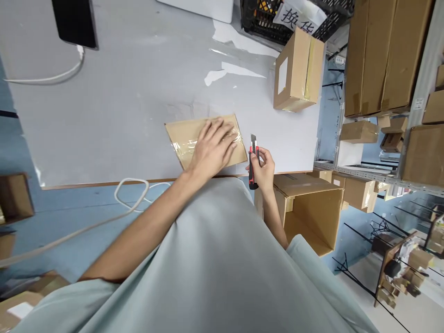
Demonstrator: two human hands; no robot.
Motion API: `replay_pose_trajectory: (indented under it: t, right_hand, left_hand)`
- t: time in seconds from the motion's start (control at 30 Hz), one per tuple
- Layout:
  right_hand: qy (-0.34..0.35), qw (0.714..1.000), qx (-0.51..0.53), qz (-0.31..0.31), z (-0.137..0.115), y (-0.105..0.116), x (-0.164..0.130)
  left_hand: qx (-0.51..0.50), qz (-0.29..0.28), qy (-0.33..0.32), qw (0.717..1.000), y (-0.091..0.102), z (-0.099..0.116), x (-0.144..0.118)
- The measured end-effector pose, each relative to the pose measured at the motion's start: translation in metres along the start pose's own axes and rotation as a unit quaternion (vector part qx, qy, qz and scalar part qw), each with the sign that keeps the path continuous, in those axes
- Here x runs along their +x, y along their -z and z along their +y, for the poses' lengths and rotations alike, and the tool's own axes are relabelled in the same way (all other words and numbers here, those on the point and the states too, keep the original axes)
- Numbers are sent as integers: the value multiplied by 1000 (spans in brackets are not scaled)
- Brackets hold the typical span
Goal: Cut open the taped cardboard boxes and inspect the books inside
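Note:
My left hand [215, 147] lies flat with fingers stretched across a brown cardboard box [185, 134] near the table's front edge. Clear, shiny tape runs over the top of that cardboard. To its right, my right hand [262, 167] grips a red and black box cutter [254, 166]. Its metal blade tip points away from me, just off the cardboard's right corner and not touching it.
On the grey table [114, 115] stand a taped carton [298, 71], a phone [75, 23] with a white cable, and a black crate [263, 21] at the back. An open carton [310, 217] sits below the right edge. Shelves with boxes [388, 60] rise on the right.

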State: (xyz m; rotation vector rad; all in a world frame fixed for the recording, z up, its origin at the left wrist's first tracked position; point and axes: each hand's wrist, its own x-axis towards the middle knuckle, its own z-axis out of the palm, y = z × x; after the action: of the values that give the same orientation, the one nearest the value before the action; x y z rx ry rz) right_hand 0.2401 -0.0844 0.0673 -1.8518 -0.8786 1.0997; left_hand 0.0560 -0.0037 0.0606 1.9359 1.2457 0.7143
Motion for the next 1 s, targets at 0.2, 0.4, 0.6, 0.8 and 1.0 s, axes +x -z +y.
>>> replay_pose_trajectory:
  t: [0.2, 0.4, 0.6, 0.8, 1.0]
  right_hand:
    - [108, 972, -202, -55, -23, 8, 10]
    - [119, 923, -356, -87, -53, 6, 11]
    - [88, 902, -414, -82, -56, -1, 5]
    - [74, 889, -450, -49, -55, -15, -1]
    - [81, 875, -476, -33, -59, -26, -6]
  left_hand:
    - [14, 4, 10, 1000, -7, -4, -2]
    - [7, 7, 19, 1000, -7, -4, -2]
    - [-19, 6, 21, 1000, -7, -3, -1]
    - [-48, 5, 11, 999, -7, -5, -1]
    - [-73, 7, 6, 997, -9, -7, -2]
